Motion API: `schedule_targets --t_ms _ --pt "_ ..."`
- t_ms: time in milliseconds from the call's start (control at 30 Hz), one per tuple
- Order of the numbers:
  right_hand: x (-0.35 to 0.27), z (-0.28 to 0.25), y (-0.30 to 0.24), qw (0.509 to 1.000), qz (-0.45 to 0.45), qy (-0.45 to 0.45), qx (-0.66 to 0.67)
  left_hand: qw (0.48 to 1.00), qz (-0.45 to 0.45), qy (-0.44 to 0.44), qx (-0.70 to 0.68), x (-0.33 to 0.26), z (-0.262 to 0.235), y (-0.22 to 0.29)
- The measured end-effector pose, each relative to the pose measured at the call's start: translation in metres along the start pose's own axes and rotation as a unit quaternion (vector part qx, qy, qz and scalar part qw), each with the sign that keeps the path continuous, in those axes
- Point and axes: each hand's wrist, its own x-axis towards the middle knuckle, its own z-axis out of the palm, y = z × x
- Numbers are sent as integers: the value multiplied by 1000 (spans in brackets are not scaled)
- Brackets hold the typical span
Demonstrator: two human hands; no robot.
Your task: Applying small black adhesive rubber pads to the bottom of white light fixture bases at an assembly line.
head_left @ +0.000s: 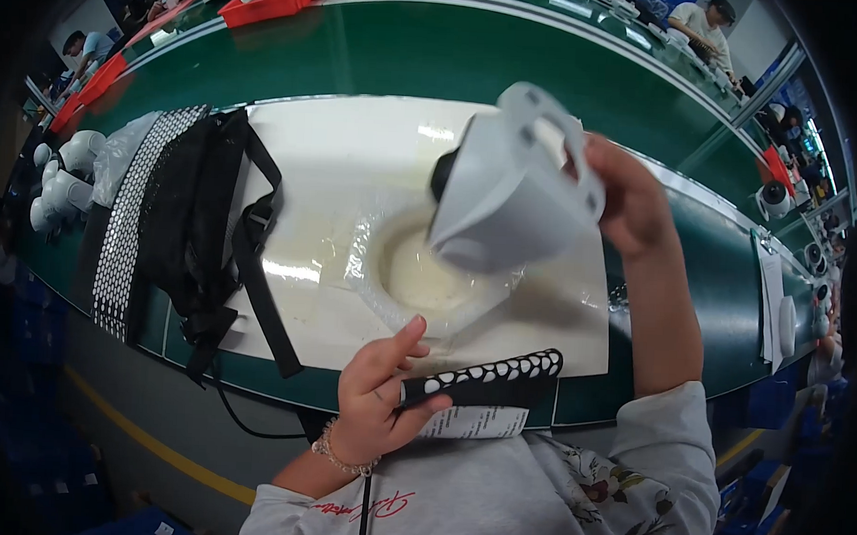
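My right hand is closed on the slotted bracket end of a light-grey security camera, holding it tilted above the work mat. A black round part shows on the camera's left side, and its edges are slightly blurred. Below it lies a ring-shaped pad wrapped in clear plastic, partly hidden by the camera. My left hand is near the front edge with thumb and index finger stretched apart. Between them reaches the end of a black strip with white spots; I see no firm grip on it.
A white mat covers the middle of the green bench. On its left lie a black strapped bag, a perforated panel and several white camera units. Papers lie at right. Red bins and other people are beyond.
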Motion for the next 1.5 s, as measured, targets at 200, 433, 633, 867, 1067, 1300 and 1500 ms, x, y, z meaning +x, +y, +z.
schedule_targets --t_ms 200,433,633,867,1067,1300,1500 --pt "68 -90 -7 598 -245 313 -696 999 -8 -33 6 8 3 8" --pt "91 -182 27 444 -44 369 -815 992 -107 -41 -49 4 -1 10" --pt "73 -164 53 567 -273 339 -699 986 -140 -82 -36 10 -9 8" --pt "77 -146 73 636 -309 378 -597 986 -159 -47 -5 87 -18 16" --pt "69 -132 73 642 -262 390 -605 980 -177 -84 29 146 -9 -69" --pt "81 -125 75 644 -284 393 -591 956 -95 -137 244 167 -28 -119" --pt "84 -127 70 661 -230 391 -598 958 102 -179 198 196 -40 -13"
